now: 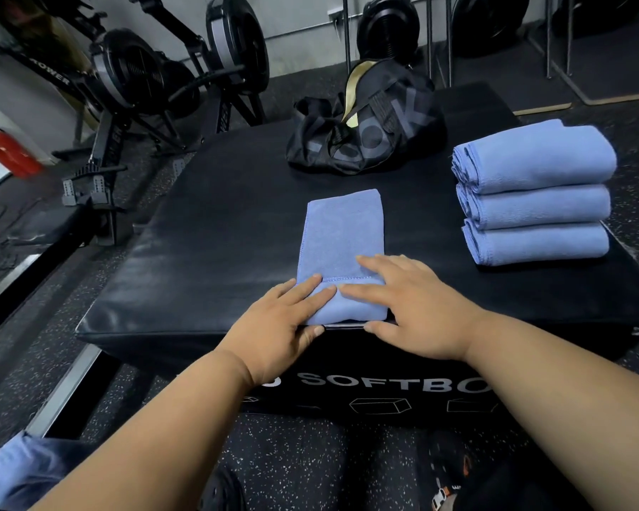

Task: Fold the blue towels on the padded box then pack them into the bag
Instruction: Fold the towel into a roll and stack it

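Blue towel (342,230), folded to a strip, was pressed flat at near edge of padded box (207,252) by L hand (285,326) & R hand (414,307), fingers straight. 3 folded towels (532,193) were stacked at R; bag (366,130) was set behind.

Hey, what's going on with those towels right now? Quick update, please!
Both hands, left hand and right hand, flat on the half-folded blue towel. Three folded towels stacked at right. Black bag waiting behind. Nothing in the way.

Under the fingers (380,289), the towel (342,234) is plain pale blue. Beyond them lie the black padded box (207,252), a black bag (366,130) with gold lining, and white-speckled dark flooring (292,462).
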### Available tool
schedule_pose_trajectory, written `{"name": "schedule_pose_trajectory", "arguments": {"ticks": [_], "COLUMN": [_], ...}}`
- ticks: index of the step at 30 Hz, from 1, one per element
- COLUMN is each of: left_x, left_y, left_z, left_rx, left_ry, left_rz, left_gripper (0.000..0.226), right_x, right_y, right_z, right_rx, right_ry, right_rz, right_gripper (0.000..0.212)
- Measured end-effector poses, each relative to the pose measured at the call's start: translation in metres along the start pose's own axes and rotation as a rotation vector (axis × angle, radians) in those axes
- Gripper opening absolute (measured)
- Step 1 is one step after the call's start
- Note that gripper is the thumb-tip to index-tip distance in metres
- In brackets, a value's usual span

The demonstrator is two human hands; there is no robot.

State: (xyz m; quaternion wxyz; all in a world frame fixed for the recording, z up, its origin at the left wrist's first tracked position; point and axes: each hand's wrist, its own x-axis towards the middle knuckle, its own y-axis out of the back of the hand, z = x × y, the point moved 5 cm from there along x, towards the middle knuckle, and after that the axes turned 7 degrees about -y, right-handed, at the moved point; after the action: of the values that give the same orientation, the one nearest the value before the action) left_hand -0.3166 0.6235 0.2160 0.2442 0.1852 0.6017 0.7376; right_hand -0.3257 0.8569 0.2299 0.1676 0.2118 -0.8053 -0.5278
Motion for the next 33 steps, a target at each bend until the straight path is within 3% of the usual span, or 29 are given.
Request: {"name": "schedule_pose_trajectory", "arguments": {"ticks": [7,11,16,21,26,33], "left_x": [0.008,0.007,0.005,0.001,-0.002,-0.003], "left_y": [0.017,0.015,0.012,0.01,-0.002,-0.002], "left_z": [0.0,0.002,0.001,0.002,-0.003,-0.008], "left_rx": [-0.056,-0.066,-0.03,0.074,0.157,0.165], "left_ry": [0.06,0.067,0.091,0.019,-0.018,0.017], "left_rz": [0.015,0.034,0.06,0.121,0.091,0.031], "left_gripper": [0.052,0.05,0.048,0.055,0.061,0.067], "right_x": [0.007,0.001,0.009,0.002,-0.002,0.004], "right_y": [0.015,0.016,0.008,0.018,0.016,0.023], "right_z": [0.011,0.002,-0.011,-0.004,-0.002,0.003], "right_rx": [0.017,-0.005,-0.15,-0.065,0.13,-0.2], "right_ry": [-0.026,-0.019,0.084,0.062,-0.106,-0.129], "right_rz": [0.137,0.181,0.22,0.192,0.243,0.144], "right_gripper": [0.052,0.074,0.015,0.021,0.05,0.048]}}
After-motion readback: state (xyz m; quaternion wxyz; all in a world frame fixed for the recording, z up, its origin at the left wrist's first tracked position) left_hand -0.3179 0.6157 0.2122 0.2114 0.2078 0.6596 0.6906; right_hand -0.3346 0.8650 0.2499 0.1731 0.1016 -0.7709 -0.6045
